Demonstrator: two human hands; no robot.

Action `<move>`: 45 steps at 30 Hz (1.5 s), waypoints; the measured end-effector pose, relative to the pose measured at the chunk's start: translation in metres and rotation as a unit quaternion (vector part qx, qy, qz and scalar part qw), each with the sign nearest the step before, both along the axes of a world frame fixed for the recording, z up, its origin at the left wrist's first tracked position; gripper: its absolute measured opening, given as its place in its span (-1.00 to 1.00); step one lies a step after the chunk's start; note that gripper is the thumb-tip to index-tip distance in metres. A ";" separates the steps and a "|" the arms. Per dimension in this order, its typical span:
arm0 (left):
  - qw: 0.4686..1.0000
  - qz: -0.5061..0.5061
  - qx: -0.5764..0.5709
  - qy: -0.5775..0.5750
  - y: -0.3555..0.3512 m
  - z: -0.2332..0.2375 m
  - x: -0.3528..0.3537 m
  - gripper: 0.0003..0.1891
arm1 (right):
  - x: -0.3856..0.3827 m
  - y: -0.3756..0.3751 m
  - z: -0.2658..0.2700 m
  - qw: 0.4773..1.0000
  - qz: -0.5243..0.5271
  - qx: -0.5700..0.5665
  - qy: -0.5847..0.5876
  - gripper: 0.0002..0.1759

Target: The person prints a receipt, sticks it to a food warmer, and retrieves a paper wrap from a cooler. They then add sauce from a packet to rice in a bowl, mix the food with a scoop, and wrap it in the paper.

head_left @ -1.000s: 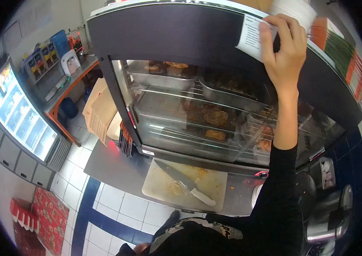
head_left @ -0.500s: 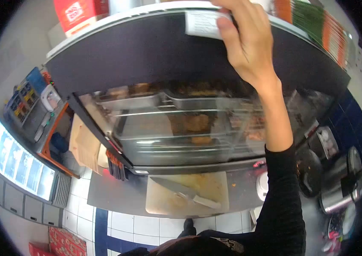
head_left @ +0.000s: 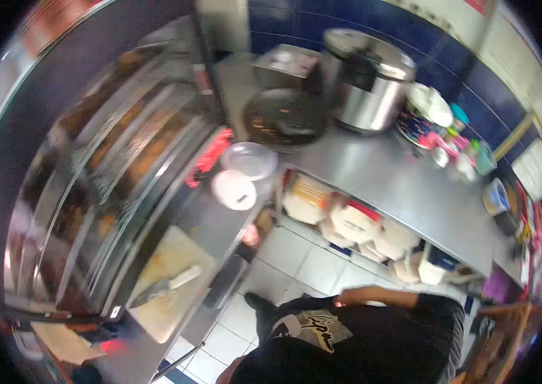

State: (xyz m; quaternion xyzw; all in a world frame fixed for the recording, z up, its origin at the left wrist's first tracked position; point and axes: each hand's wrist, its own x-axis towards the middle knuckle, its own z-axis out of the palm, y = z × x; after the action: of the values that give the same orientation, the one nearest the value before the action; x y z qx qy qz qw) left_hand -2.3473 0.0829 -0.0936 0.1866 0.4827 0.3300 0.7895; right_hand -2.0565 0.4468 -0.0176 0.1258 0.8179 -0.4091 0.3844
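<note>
- Your right hand (head_left: 346,296) lay against your black shirt (head_left: 360,339), below the desk (head_left: 379,173); its grip was too blurred to tell
- White boxes (head_left: 354,221) sat shelved under that desk, nearest the hand

1. Red display (head_left: 210,157) on the warmer: it glows but is too blurred to read.
2. Shirt print (head_left: 312,326): white, no legible letters.
3. Wall sign (head_left: 534,169): too small to read.

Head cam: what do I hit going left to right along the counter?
Glass display cabinet → cutting board → white lid → black pan → steel rice cooker → bluish tub. The clear bowl overlaps lid and pan, so it is left out.
</note>
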 end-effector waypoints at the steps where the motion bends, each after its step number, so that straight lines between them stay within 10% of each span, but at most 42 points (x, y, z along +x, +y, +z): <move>1: 1.000 -0.023 -0.012 -0.003 0.007 -0.003 0.010 -0.52 | 0.059 -0.024 -0.008 0.990 -0.134 -0.031 0.003 -0.73; 12: 0.954 -0.285 -0.055 -0.080 0.155 -0.020 0.124 -0.46 | 0.349 -0.144 0.005 0.686 -0.652 -0.295 0.131 -0.58; 17: 0.921 -0.386 -0.052 0.004 0.244 0.059 0.183 -0.45 | 0.403 -0.175 -0.018 0.527 -0.725 -0.419 0.143 -0.42; 19: 0.893 -0.442 -0.011 0.076 0.253 0.010 0.181 -0.46 | 0.420 -0.174 -0.008 0.424 -0.753 -0.471 0.180 -0.37; 23: 0.844 -0.535 -0.009 0.038 0.337 0.020 0.235 -0.50 | 0.461 -0.154 -0.012 0.386 -0.738 -0.501 0.236 -0.34; 27: 0.842 -0.529 -0.096 0.053 0.462 0.136 0.355 -0.56 | 0.507 -0.103 -0.023 0.472 -0.787 -0.366 0.152 -0.36; 28: 0.838 -0.531 -0.101 0.076 0.481 0.146 0.379 -0.58 | 0.513 -0.077 0.007 0.490 -0.792 -0.334 0.144 -0.62; 30: 0.840 -0.538 -0.065 0.006 0.500 0.073 0.377 -0.69 | 0.541 -0.053 0.012 0.520 -0.785 -0.315 0.122 -0.70; 35: 0.698 -0.651 0.212 0.211 0.589 0.087 0.475 -0.80 | 0.606 0.020 0.046 0.682 -0.727 -0.030 0.072 -0.81; 40: 0.780 -0.508 0.347 0.118 0.635 0.103 0.594 -0.73 | 0.707 0.160 0.080 0.502 -0.747 0.414 0.138 -0.89; 42: 0.803 -0.529 0.259 -0.090 0.614 0.065 0.619 -0.63 | 0.748 0.223 0.086 0.461 -0.660 0.578 0.135 -0.77; 45: 0.819 -0.564 -0.010 -0.103 0.584 0.067 0.626 -0.49 | 0.764 0.311 0.103 0.440 -0.560 0.701 0.039 -0.63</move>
State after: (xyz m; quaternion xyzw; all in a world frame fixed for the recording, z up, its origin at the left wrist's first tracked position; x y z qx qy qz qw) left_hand -1.7211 0.6666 -0.0268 0.3833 0.2121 -0.1601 0.8846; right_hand -1.2927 0.7579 0.0853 0.7670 0.5910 0.1733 -0.1801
